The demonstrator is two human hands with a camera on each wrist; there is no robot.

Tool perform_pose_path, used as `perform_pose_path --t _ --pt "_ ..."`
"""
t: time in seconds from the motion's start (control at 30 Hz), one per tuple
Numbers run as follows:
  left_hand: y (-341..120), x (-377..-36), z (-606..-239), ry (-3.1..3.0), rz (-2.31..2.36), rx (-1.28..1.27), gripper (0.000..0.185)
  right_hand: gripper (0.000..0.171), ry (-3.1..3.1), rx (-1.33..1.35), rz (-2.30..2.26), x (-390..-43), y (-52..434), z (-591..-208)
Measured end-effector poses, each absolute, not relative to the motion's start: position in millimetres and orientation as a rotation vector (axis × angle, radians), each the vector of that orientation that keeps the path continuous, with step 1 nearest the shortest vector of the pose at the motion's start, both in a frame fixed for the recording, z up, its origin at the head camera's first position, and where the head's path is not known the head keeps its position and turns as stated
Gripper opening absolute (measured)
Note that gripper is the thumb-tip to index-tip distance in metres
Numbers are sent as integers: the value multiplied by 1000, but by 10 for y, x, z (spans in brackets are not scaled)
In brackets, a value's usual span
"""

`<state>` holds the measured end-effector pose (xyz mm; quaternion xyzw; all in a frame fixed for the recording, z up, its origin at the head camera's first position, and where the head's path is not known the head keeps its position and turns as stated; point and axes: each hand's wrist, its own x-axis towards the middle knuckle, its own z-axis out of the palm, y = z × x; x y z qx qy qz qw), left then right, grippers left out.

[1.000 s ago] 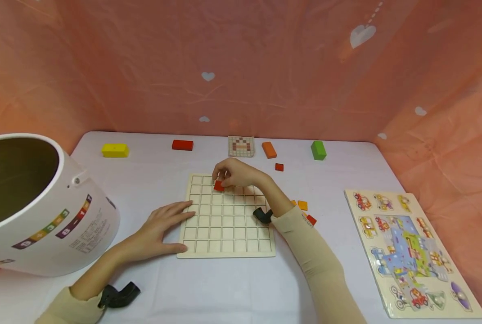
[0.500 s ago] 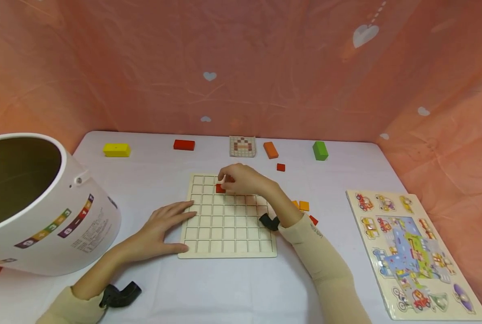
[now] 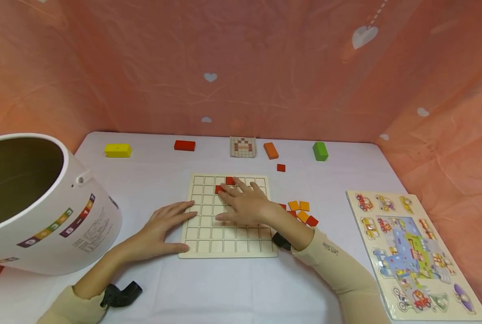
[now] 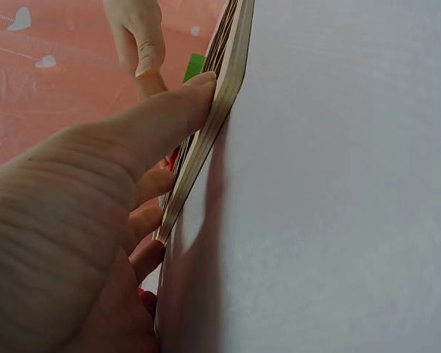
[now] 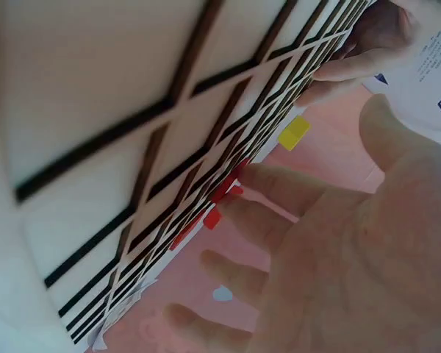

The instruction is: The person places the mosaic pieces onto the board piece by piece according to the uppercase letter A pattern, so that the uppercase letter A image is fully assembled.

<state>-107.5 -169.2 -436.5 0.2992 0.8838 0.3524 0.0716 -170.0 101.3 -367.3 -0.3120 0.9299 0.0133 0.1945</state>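
A wooden grid board (image 3: 232,245) lies flat in front of me. Two red tiles sit in its far cells, one in the top row (image 3: 230,180) and one just below and to the left (image 3: 218,189). My right hand (image 3: 242,204) lies spread over the middle of the board with straight fingers and holds nothing; its fingertips (image 5: 261,176) reach to the red tiles (image 5: 222,190). My left hand (image 3: 164,227) rests flat on the table against the board's left edge (image 4: 220,95), fingers on the board and thumb (image 4: 169,118) along its side.
Loose orange and red tiles (image 3: 301,210) lie right of the board, and one red tile (image 3: 281,167) beyond it. Along the back stand a yellow (image 3: 118,150), a red (image 3: 184,145), an orange (image 3: 270,150) and a green block (image 3: 319,151), plus a pattern card (image 3: 242,147). A big white bucket (image 3: 74,211) fills the left; a vehicle puzzle (image 3: 411,252) lies right.
My right hand let go of the red tile in the board's second row, drew back toward me and flattened. A second red tile now shows in the top row. The left hand stayed put.
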Motion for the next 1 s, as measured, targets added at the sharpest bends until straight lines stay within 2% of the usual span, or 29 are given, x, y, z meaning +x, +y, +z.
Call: perform_pose_path --t 0.37,0.57,0.67,0.83,1.0 --pt "-1690 -1078 -4381 2646 1077 902 77 69 2563 -916 -132 -1704 1110 -3660" --pt "-1680 -1070 -4367 2650 1086 907 78 65 2538 -867 -534 -1778 1578 -3492" --pt "-1675 -1064 -4355 2651 1088 902 78 57 2516 -773 -748 -1791 1919 -3452" --pt "-1676 -1064 -4353 2652 1081 901 78 39 2527 -663 -883 -1743 2398 -3542" --pt "-1698 -1075 -4370 2656 1074 906 78 37 2500 -715 -971 -1715 2520 -3684"
